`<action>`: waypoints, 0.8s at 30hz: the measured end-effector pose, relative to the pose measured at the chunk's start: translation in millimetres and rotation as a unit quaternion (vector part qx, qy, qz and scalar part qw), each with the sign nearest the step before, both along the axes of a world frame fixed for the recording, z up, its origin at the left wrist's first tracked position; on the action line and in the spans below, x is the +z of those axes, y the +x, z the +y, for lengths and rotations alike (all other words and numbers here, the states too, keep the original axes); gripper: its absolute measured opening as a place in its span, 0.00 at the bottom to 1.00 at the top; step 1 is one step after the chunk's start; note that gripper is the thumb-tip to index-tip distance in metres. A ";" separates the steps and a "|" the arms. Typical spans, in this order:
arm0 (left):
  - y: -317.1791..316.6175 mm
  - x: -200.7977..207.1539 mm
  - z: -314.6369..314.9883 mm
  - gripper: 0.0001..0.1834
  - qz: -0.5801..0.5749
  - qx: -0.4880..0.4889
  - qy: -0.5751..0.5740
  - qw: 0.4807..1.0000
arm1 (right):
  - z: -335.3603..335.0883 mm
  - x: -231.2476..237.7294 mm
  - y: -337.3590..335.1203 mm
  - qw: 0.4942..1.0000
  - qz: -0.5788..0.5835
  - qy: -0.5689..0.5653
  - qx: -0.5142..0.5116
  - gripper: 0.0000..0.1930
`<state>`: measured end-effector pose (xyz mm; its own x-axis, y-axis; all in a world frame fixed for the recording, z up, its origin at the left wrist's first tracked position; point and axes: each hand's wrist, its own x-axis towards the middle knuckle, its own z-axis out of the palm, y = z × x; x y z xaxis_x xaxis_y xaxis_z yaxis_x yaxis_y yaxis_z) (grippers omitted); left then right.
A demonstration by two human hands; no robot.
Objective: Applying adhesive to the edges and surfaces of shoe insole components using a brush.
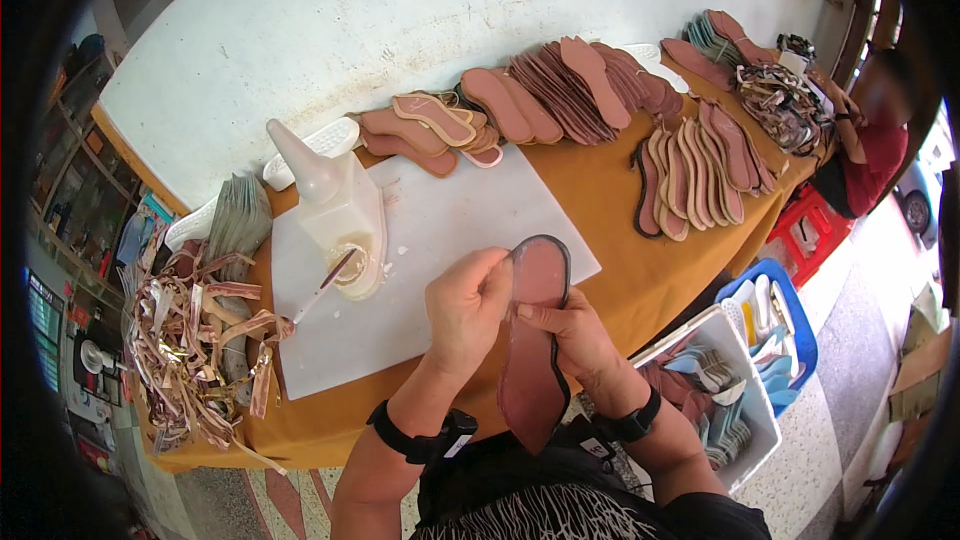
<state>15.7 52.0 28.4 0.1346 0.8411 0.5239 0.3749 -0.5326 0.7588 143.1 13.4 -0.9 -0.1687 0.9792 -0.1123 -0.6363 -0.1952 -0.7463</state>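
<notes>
A reddish-brown shoe insole (535, 370) with a black rim hangs in front of my body, its rounded end up and its wider end low. My right hand (580, 335) grips it from the right, thumb lying across its face. On the other side, my left hand (468, 300) is closed with its fingertips pinched at the upper left edge; exactly what lies between them is hidden. Behind my hands, a white plastic glue container (335, 200) with a cone-shaped top sits on a pale board (440, 210). A brush (325, 285) rests across its opening.
Fanned insoles (565, 90) line the table's far side, with more rimmed insoles (690, 175) at right. Straps (200, 330) are heaped at left. A white crate (745, 430) and blue basket (800, 340) stand right of the table. A person (870, 140) sits at the far right.
</notes>
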 end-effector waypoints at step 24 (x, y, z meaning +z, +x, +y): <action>-29.1 2.2 4.3 0.09 0.026 -0.004 0.098 0.995 | -5.5 0.0 -14.9 0.995 -0.080 0.015 0.063 0.10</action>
<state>-13.4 56.3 30.6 0.1716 0.7230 0.6692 0.4070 -0.6706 0.6202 128.2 7.9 -0.9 -0.2724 0.9548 -0.1186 -0.4811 -0.2419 -0.8426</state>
